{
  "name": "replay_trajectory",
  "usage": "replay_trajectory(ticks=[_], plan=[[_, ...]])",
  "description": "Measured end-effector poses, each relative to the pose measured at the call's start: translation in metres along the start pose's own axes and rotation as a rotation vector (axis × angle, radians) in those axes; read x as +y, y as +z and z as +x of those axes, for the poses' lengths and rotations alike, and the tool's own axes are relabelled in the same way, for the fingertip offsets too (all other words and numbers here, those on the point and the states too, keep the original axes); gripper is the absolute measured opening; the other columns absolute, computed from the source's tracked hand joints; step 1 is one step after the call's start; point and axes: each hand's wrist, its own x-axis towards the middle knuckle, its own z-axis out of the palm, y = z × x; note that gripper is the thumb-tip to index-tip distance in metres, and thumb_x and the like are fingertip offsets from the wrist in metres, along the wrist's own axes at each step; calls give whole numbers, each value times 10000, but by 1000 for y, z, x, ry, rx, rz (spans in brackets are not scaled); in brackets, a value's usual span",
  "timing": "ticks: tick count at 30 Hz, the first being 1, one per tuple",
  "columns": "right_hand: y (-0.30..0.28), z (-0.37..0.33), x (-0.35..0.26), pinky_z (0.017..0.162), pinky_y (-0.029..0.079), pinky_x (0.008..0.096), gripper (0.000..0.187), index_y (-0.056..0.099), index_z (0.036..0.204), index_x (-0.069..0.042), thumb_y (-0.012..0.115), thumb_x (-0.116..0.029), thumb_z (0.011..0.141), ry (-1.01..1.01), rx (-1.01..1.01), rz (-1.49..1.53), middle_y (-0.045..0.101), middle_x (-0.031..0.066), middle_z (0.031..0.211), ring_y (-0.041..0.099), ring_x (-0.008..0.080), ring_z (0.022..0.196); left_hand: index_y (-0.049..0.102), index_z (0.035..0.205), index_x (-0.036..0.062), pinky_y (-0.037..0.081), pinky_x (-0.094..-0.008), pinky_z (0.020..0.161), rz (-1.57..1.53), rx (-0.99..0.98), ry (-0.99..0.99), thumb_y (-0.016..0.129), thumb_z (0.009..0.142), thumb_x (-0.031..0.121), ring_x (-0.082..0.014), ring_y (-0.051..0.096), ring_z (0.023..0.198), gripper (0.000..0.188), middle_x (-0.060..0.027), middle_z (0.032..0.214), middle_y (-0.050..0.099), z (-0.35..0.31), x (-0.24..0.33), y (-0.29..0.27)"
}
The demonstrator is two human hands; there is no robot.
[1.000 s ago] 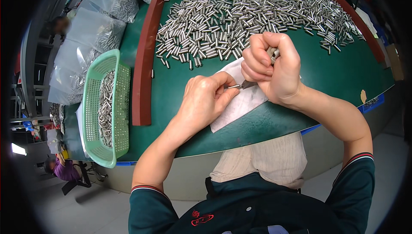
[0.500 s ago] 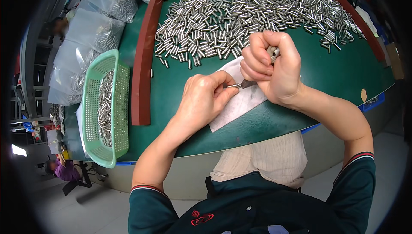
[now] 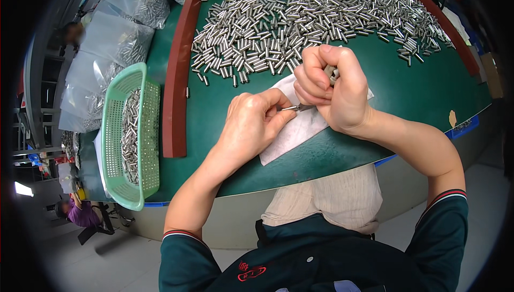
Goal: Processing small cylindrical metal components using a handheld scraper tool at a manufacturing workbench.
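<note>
Between the thumb and fingertips of my left hand (image 3: 250, 118) is a small shiny metal pin (image 3: 289, 108), held just above a smudged white cloth (image 3: 292, 134). My right hand (image 3: 334, 89) is a fist around a hand tool. Of that tool, a dark narrow metal blade (image 3: 304, 107) shows below the fist, touching or very near the pin's end. A pale end (image 3: 332, 72) shows at the top of the fist. The rest of the tool is hidden by my fingers. Beyond my hands, a wide heap of similar metal pins (image 3: 300, 19) covers the far tabletop.
A dark red wooden rail (image 3: 175, 94) borders the green table (image 3: 214, 96). Left of it stands a light green basket (image 3: 150, 158) partly filled with pins. Clear plastic bags (image 3: 104, 51) of pins lie farther left. A blue tray (image 3: 465, 127) is at the right edge. Another person (image 3: 83, 213) sits far left.
My right fist has shifted slightly left and toward me, with the tool's blade showing less beneath it. My left hand still pinches the pin in nearly the same place.
</note>
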Motion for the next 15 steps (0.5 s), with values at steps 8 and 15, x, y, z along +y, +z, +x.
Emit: replay_trajectory(ticks=[8, 15], plan=[[-4, 3, -11, 388, 161, 227, 329, 296, 534, -98, 279, -250, 825, -19, 16, 111, 244, -25, 428, 170, 66, 382, 604, 787, -18, 273, -231, 399, 24, 18, 19, 687, 674, 72, -46, 297, 417, 166, 16, 440, 321, -3, -1, -2], [-6, 3, -7, 388, 158, 225, 323, 298, 540, -97, 277, -251, 824, -36, -2, 99, 243, -24, 432, 170, 65, 386, 611, 764, 21, 330, -297, 385, 95, 60, 24, 669, 665, 110, -158, 395, 347, 145, -41, 412, 370, -2, -1, 0]])
